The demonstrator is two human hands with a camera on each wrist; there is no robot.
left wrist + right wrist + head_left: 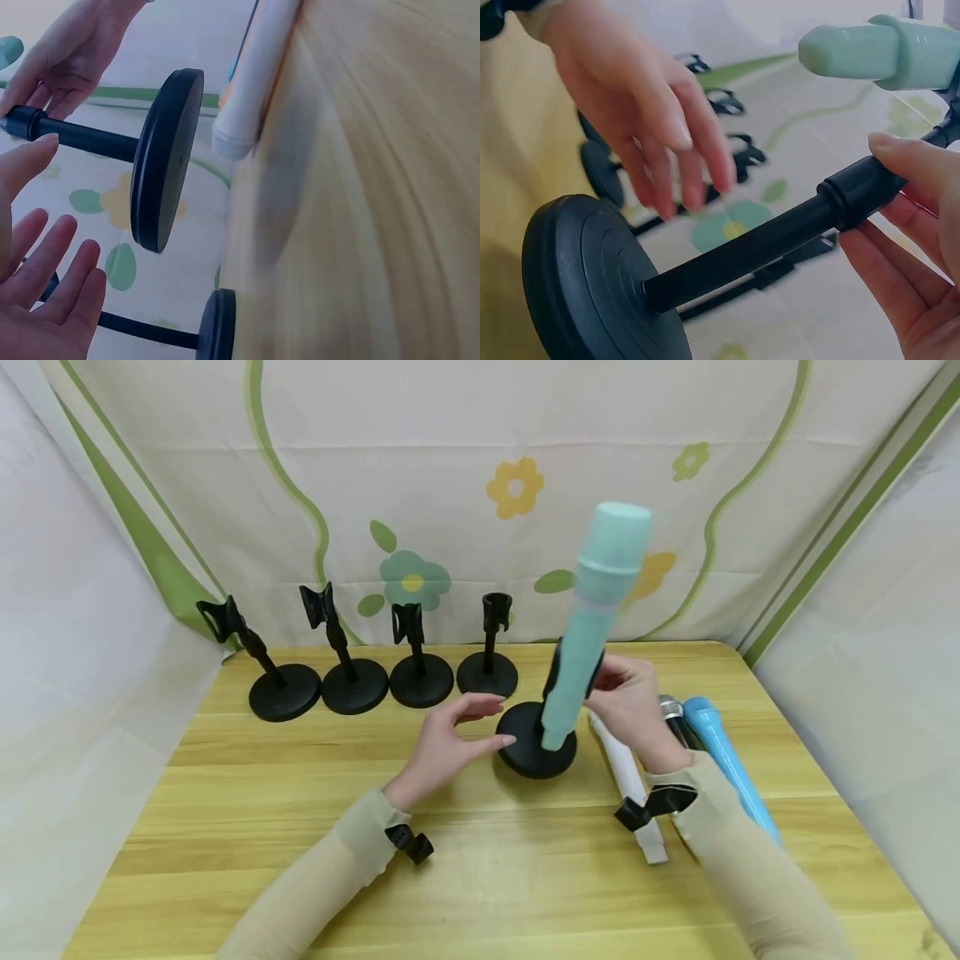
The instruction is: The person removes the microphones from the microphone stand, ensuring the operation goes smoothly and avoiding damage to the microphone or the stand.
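Note:
A mint-green microphone [585,635] sits tilted in the clip of a black desk microphone stand [528,747]. My right hand [626,706] pinches the stand's neck just below the clip, thumb and fingers on the collar [862,191]. In the left wrist view the round base [169,161] hangs slightly above the table. My left hand [446,743] is left of the base with its fingers spread and holds nothing. The right wrist view shows the left hand [649,120] apart from the stand's pole [742,251].
Several black stands with vacant clips, such as one stand [489,672], line the table's back left. On the right lie a white microphone [618,760], a black one with a silver head [675,714] and a blue one [723,752]. A patterned curtain [450,460] hangs behind.

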